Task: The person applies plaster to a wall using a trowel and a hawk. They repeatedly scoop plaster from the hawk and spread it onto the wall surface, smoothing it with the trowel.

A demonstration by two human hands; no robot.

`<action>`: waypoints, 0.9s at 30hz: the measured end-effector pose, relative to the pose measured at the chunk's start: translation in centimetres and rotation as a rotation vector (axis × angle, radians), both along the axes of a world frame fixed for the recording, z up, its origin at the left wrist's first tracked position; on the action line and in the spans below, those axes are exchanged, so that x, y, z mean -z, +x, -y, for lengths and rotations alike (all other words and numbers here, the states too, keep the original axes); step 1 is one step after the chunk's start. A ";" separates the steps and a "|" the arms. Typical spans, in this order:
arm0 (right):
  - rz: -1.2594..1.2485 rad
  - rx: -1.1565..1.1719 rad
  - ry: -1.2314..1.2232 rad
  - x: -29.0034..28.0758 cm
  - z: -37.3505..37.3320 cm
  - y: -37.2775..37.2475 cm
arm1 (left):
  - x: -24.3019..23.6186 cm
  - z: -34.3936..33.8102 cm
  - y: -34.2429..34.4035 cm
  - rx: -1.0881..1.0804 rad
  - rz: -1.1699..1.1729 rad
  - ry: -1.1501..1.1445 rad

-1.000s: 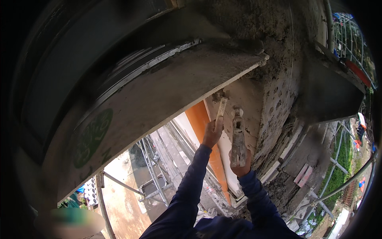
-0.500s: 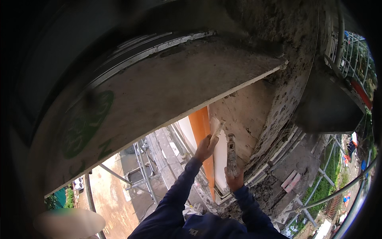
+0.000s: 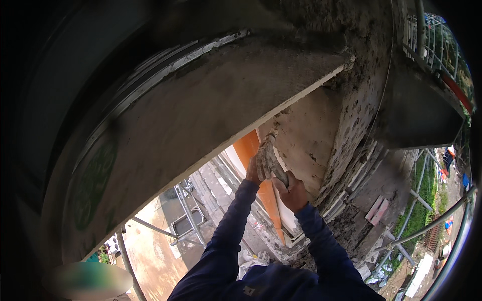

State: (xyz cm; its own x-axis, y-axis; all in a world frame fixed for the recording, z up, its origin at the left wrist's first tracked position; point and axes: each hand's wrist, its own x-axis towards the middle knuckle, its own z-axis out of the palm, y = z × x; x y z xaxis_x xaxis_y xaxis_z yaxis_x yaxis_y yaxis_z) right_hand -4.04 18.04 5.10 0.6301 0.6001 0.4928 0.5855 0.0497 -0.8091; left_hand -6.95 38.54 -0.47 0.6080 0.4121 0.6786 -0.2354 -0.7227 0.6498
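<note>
- While your right hand grips a crusted tool, it covers part of your left hand.
- Your left grip: cannot tell.
- Tool: below slab, near orange strip.

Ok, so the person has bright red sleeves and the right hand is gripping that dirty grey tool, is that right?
Nearly! The sleeves are dark blue, not red, as the head view shows. The right hand is gripping the dirty grey tool.
</note>
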 end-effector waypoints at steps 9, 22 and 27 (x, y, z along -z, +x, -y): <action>0.372 -0.193 0.304 -2.2 2.9 -1.4 | -2.7 2.5 0.2 -0.065 -0.136 -0.169; 0.072 -0.093 0.268 1.0 -0.1 0.7 | -3.3 3.0 -0.2 -0.132 -0.166 -0.131; -0.111 -0.130 0.101 -2.0 1.9 -2.0 | -4.1 3.6 -0.8 -0.252 -0.099 -0.076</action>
State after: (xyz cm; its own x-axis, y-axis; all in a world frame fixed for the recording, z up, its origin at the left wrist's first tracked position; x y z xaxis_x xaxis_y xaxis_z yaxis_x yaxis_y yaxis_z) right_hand -6.05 16.17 7.14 0.6045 0.6309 0.4864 0.4759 0.2036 -0.8556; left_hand -7.73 34.98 3.65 0.5415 0.6062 0.5825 0.0126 -0.6986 0.7154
